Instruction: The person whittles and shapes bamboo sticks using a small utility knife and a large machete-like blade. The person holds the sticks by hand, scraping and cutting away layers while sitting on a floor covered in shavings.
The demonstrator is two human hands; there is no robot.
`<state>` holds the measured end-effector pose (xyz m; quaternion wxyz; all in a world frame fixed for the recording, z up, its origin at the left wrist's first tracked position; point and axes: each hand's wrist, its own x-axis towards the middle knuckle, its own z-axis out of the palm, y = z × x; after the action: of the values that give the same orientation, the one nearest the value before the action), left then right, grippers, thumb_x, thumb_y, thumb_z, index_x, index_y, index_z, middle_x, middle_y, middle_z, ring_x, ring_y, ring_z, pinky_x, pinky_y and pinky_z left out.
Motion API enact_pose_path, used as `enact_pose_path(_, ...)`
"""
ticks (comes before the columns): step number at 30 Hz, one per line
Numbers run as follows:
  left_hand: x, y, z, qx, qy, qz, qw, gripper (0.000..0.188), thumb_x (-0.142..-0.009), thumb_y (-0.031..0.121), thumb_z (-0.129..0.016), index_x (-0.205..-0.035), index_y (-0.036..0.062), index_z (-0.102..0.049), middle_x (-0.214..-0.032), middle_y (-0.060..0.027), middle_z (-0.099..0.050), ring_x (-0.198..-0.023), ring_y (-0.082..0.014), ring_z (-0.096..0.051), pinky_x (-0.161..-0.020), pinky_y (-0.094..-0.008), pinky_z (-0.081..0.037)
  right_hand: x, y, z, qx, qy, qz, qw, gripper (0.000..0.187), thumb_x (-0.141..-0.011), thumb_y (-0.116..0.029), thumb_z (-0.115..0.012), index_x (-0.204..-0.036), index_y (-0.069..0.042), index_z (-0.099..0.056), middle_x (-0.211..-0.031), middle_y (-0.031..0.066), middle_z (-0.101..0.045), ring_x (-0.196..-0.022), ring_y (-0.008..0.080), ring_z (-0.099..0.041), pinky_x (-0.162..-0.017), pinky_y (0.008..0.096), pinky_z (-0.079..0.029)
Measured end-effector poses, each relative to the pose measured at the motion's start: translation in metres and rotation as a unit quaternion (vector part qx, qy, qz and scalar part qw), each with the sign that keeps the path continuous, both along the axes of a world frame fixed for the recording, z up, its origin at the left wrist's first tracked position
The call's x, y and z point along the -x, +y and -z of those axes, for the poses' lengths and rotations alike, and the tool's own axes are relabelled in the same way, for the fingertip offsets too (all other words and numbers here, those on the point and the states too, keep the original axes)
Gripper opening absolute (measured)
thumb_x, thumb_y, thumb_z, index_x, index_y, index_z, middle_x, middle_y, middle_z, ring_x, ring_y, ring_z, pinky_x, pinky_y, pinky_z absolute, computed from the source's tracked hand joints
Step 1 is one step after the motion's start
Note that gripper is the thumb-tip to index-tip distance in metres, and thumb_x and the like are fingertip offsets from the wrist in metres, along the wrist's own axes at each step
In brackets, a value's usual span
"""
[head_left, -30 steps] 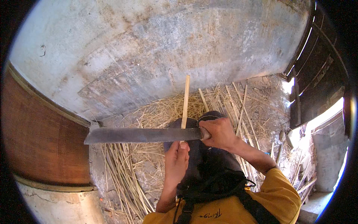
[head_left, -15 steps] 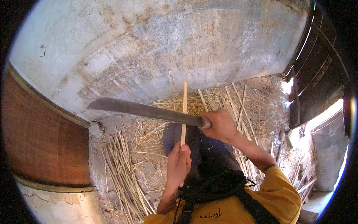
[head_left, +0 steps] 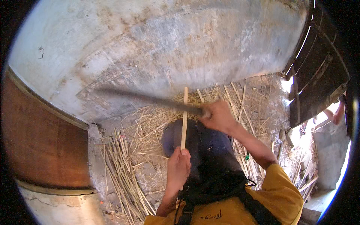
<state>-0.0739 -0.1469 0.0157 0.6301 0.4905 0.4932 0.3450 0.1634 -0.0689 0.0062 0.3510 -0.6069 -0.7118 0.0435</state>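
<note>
Upright in front of me stands a pale, narrow bamboo strip (head_left: pixel 185 127). My left hand (head_left: pixel 178 165) is closed around its lower part, the thumb lying along it. My right hand (head_left: pixel 219 117) grips the short handle of a machete (head_left: pixel 146 98), whose long dark blade points to the left. The blade crosses the strip in its upper half and is smeared by motion. Whether it touches the strip I cannot tell. Below the blade is my dark-clothed knee (head_left: pixel 180 138); the strip's bottom end shows just beneath my left hand.
A stack of thin strips (head_left: pixel 125 176) lies on the floor at my left. Shavings (head_left: pixel 150 125) litter the floor, and longer strips (head_left: pixel 242 101) lie at the right. A stained wall (head_left: pixel 168 48) rises ahead. Part of another person (head_left: pixel 337 112) shows at the far right.
The machete blade has risen slightly at its tip and looks narrower and blurred. My right hand has moved up a little. The strip's top sits slightly lower. A person's limb has appeared at the far right.
</note>
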Motion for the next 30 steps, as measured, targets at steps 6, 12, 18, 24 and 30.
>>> enact_pose_path(6,0.002,0.005,-0.014,0.019,-0.033,0.005,0.999,0.031,-0.110,0.036,-0.046,-0.092,0.0109,-0.049,-0.063,0.0065,-0.036,-0.048,-0.0034,-0.034,-0.043,-0.0214,-0.027,0.020,-0.020,-0.009,0.020,-0.066,-0.078,0.995,0.020,-0.074,-0.020,-0.075,-0.087,-0.005,-0.071,-0.072,0.0189,-0.066,-0.070,0.0406,-0.067,-0.063,0.0449,-0.053)
enact_pose_path(12,0.017,-0.018,0.005,-0.010,-0.041,0.086,0.995,0.027,-0.110,0.033,-0.046,-0.095,0.0106,-0.050,-0.062,0.0063,-0.038,-0.048,-0.0037,-0.035,-0.042,-0.0217,-0.028,-0.051,0.046,-0.011,0.006,0.185,0.129,0.974,0.019,-0.081,-0.024,-0.070,-0.081,-0.005,-0.070,-0.065,0.0135,-0.064,-0.059,0.0267,-0.063,-0.061,0.0438,-0.051)
enact_pose_path(18,0.015,0.044,0.008,-0.181,-0.307,-0.118,0.927,0.020,-0.109,0.026,-0.050,-0.106,0.0062,-0.054,-0.091,-0.0062,-0.054,-0.079,-0.0122,-0.054,-0.070,-0.0289,-0.049,-0.006,-0.014,-0.010,0.172,0.518,-0.027,0.838,0.021,-0.096,-0.021,-0.068,-0.104,-0.003,-0.074,-0.055,-0.0034,-0.049,-0.044,0.0052,-0.045,-0.042,0.0252,-0.034)
enact_pose_path(24,0.006,0.058,-0.023,-0.202,-0.380,-0.198,0.881,0.020,-0.105,0.026,-0.057,-0.106,0.0067,-0.059,-0.110,-0.0064,-0.056,-0.104,-0.0180,-0.059,-0.108,-0.0487,-0.051,0.021,-0.055,-0.010,0.228,0.481,-0.014,0.847,0.034,-0.100,-0.029,-0.068,-0.127,-0.007,-0.071,-0.055,-0.0082,-0.044,-0.044,0.0034,-0.038,-0.041,0.0239,-0.029)
enact_pose_path(30,-0.008,0.053,-0.004,-0.192,-0.375,-0.152,0.894,0.023,-0.100,0.025,-0.065,-0.108,0.0040,-0.060,-0.110,-0.0076,-0.058,-0.106,-0.0228,-0.065,-0.101,-0.0483,-0.058,0.025,-0.063,0.002,0.215,0.612,-0.061,0.758,0.034,-0.099,-0.024,-0.068,-0.127,-0.005,-0.069,-0.055,-0.0067,-0.046,-0.044,0.0037,-0.039,-0.041,0.0242,-0.029)
